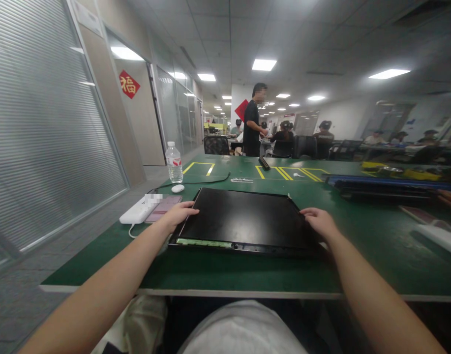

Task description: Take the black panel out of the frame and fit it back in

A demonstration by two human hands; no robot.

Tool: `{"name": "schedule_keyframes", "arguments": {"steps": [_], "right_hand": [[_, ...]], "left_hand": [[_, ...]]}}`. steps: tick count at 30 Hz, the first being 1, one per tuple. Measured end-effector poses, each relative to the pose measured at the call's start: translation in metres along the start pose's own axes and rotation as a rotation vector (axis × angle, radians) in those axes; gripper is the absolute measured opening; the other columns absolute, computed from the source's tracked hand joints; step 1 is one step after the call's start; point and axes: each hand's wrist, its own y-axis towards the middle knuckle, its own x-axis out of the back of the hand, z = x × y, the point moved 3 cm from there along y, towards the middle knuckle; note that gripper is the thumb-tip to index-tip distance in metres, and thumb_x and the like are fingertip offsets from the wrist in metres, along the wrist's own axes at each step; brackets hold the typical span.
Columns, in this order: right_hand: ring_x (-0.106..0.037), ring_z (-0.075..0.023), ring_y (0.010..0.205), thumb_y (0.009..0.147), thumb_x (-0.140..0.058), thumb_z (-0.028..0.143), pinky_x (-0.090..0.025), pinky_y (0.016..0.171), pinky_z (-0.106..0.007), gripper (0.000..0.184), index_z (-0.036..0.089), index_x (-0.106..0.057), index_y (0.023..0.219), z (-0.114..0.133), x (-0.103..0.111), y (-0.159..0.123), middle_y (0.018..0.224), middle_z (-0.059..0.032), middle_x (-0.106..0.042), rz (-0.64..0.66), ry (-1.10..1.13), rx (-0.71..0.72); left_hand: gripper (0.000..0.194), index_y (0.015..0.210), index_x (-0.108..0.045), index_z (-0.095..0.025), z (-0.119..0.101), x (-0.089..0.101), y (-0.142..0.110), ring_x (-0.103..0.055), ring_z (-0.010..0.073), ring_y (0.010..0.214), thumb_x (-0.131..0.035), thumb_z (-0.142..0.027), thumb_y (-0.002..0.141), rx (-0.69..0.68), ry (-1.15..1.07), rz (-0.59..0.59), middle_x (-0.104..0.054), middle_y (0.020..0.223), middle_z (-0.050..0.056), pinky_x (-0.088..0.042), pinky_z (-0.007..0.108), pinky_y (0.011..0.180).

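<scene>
A black flat display panel (pixel 243 216) lies in a dark frame in front of me, with a pale green strip (pixel 205 243) along the left part of its near edge. My left hand (pixel 181 215) grips the panel's left edge, thumb on top and the other fingers partly hidden at the side. At the opposite edge, my right hand (pixel 318 221) holds the panel between thumb and fingers. The underside of the panel is hidden.
Left of the panel are a white power strip (pixel 138 209), a pinkish phone-like slab (pixel 162 209), a white oval object (pixel 177 188) and a water bottle (pixel 174 163). Dark long parts (pixel 387 189) and another person's hand (pixel 450 199) are at right. A person (pixel 252 125) stands beyond the green table (pixel 247 275).
</scene>
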Motion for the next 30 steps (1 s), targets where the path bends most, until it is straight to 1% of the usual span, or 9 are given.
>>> {"name": "schedule_keyframes", "arguments": {"steps": [3, 6, 9, 15, 20, 24, 27, 30], "right_hand": [[-0.067, -0.0175, 0.077, 0.07, -0.057, 0.014, -0.046, 0.068, -0.025, 0.032, 0.022, -0.077, 0.094, -0.0013, 0.0007, 0.0008, 0.087, -0.0025, -0.076, -0.009, 0.006, 0.002], [-0.067, -0.0183, 0.079, 0.071, -0.058, 0.015, -0.047, 0.07, -0.026, 0.03, 0.022, -0.077, 0.093, -0.0025, 0.0005, 0.0015, 0.086, -0.0028, -0.076, -0.018, 0.002, 0.008], [-0.067, -0.0184, 0.079, 0.071, -0.057, 0.015, -0.047, 0.07, -0.026, 0.031, 0.023, -0.077, 0.093, -0.0006, 0.0003, 0.0005, 0.087, -0.0024, -0.076, -0.012, -0.016, 0.009], [-0.067, -0.0183, 0.081, 0.068, -0.058, 0.012, -0.048, 0.073, -0.026, 0.033, 0.023, -0.077, 0.093, 0.0069, 0.0, -0.0033, 0.087, -0.0028, -0.075, 0.008, -0.033, -0.005], [-0.068, -0.0185, 0.084, 0.069, -0.058, 0.013, -0.048, 0.077, -0.027, 0.035, 0.021, -0.077, 0.096, 0.0058, -0.0022, -0.0025, 0.093, -0.0045, -0.075, 0.032, -0.028, 0.016], [-0.068, -0.0193, 0.089, 0.069, -0.059, 0.013, -0.049, 0.08, -0.027, 0.031, 0.022, -0.077, 0.094, 0.0044, -0.0028, -0.0008, 0.095, -0.0049, -0.075, 0.016, -0.041, 0.022], [-0.069, -0.0192, 0.09, 0.069, -0.06, 0.012, -0.049, 0.08, -0.026, 0.031, 0.022, -0.076, 0.092, 0.0043, -0.003, -0.0005, 0.093, -0.0043, -0.075, 0.004, -0.037, 0.019], [-0.069, -0.0186, 0.089, 0.068, -0.058, 0.01, -0.049, 0.079, -0.026, 0.033, 0.022, -0.076, 0.093, 0.004, -0.0035, -0.0007, 0.093, -0.0042, -0.075, 0.009, -0.014, 0.006]], "left_hand": [[0.036, 0.094, -0.072, -0.017, 0.0021, -0.0002, 0.001, -0.073, 0.0253, 0.061, -0.08, -0.008, 0.06, 0.051, -0.051, 0.02, -0.077, 0.073, 0.007, -0.058, 0.034, 0.056], [0.037, 0.092, -0.072, -0.016, 0.0017, -0.0007, 0.0023, -0.074, 0.0252, 0.064, -0.081, -0.007, 0.058, 0.03, -0.094, 0.049, -0.078, 0.077, 0.008, -0.059, 0.034, 0.059], [0.038, 0.093, -0.072, -0.015, 0.0026, 0.0009, 0.0042, -0.073, 0.0251, 0.064, -0.081, -0.007, 0.057, 0.023, -0.085, 0.036, -0.078, 0.078, 0.009, -0.059, 0.034, 0.059], [0.043, 0.095, -0.073, -0.017, 0.0017, 0.0026, 0.0052, -0.075, 0.0262, 0.071, -0.087, -0.014, 0.055, -0.009, -0.073, 0.054, -0.079, 0.087, 0.01, -0.06, 0.035, 0.064], [0.048, 0.097, -0.072, -0.016, 0.0003, 0.0016, 0.0026, -0.074, 0.0255, 0.069, -0.088, -0.013, 0.052, 0.0, -0.055, 0.036, -0.079, 0.083, 0.009, -0.059, 0.034, 0.062], [0.05, 0.096, -0.07, -0.016, 0.0007, -0.0006, 0.0004, -0.074, 0.0248, 0.07, -0.089, -0.012, 0.051, -0.007, -0.053, 0.02, -0.078, 0.083, 0.008, -0.059, 0.034, 0.064], [0.052, 0.097, -0.07, -0.016, 0.0008, -0.0015, 0.0005, -0.074, 0.0256, 0.075, -0.091, -0.015, 0.049, -0.038, -0.039, 0.045, -0.078, 0.085, 0.008, -0.059, 0.035, 0.069], [0.053, 0.097, -0.072, -0.015, -0.001, -0.0013, 0.0022, -0.074, 0.0253, 0.081, -0.093, -0.022, 0.048, -0.111, -0.024, 0.079, -0.078, 0.092, 0.009, -0.058, 0.034, 0.073]]}}
